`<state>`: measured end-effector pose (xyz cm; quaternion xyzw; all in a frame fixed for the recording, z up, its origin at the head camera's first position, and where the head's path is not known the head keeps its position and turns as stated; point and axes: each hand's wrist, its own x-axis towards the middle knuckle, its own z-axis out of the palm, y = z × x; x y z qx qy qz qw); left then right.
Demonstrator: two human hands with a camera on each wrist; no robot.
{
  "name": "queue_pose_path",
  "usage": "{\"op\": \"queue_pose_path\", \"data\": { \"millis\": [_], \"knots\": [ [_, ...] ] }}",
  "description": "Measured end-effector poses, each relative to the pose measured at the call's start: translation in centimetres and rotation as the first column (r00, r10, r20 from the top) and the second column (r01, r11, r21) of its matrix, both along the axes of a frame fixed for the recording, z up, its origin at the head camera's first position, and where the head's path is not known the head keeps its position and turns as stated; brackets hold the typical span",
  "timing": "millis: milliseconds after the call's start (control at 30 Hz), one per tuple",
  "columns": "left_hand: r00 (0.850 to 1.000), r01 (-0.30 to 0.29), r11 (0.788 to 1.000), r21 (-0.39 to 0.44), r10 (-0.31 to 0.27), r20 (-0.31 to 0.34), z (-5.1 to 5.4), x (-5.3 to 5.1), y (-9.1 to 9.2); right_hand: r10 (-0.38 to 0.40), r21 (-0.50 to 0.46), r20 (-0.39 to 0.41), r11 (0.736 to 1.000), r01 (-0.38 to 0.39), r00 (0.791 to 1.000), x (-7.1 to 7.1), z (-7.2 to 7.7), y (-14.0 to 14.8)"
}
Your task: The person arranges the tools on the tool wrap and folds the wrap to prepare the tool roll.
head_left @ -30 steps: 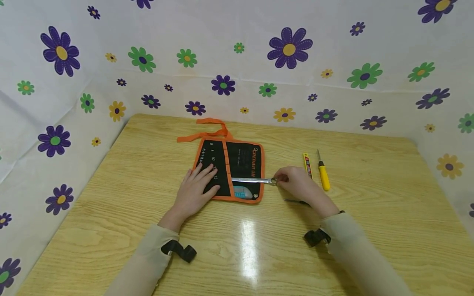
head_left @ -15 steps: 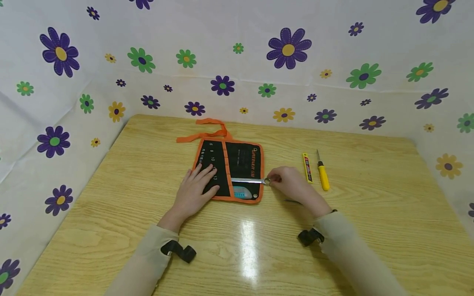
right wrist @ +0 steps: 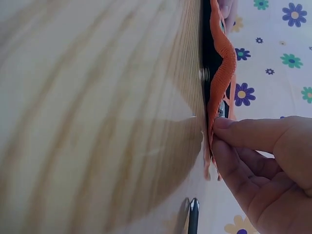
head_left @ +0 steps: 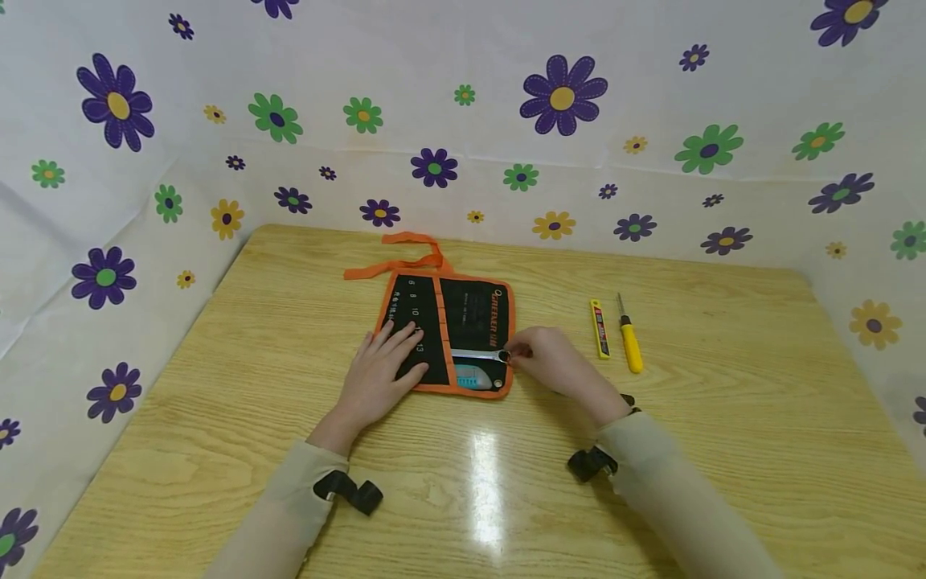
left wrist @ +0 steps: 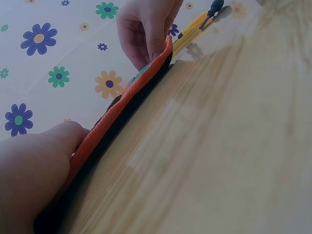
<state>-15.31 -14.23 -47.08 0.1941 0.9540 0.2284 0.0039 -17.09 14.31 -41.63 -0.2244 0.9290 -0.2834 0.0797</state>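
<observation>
A black tool pouch [head_left: 473, 310] with orange trim lies flat on the table in the head view. My left hand [head_left: 379, 370] rests on its pocket side with fingers spread. Out of a pocket sticks a silver wrench [head_left: 477, 354], its ring end at the pouch's right edge. My right hand [head_left: 553, 362] pinches that ring end between thumb and fingers. In the right wrist view, the thumb [right wrist: 239, 129] and index finger meet at the orange edge, with a bit of the wrench [right wrist: 221, 109] showing. Below the wrench, a light-blue utility knife [head_left: 473, 376] sits partly in a pocket.
Right of the pouch lie a narrow yellow case [head_left: 600, 330] and a yellow-handled screwdriver [head_left: 631, 342]. A dark-handled screwdriver [left wrist: 213, 12] is mostly hidden by the right forearm in the head view. Orange ties [head_left: 405, 261] trail behind the pouch. Flowered cloth hangs behind the table.
My right hand has moved left, sliding the wrench deeper into the pouch pocket until its ring end is at the pouch edge. The left hand has stayed in place.
</observation>
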Motion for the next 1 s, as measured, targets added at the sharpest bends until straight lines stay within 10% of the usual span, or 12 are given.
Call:
{"op": "queue_pose_path", "data": {
  "millis": [1000],
  "knots": [
    [1.0, 0.0, 1.0, -0.008, 0.0, -0.008, 0.4, 0.0, 0.1, 0.038, 0.046, 0.027, 0.998, -0.039, 0.999, -0.6, 0.2, -2.3]
  ]
}}
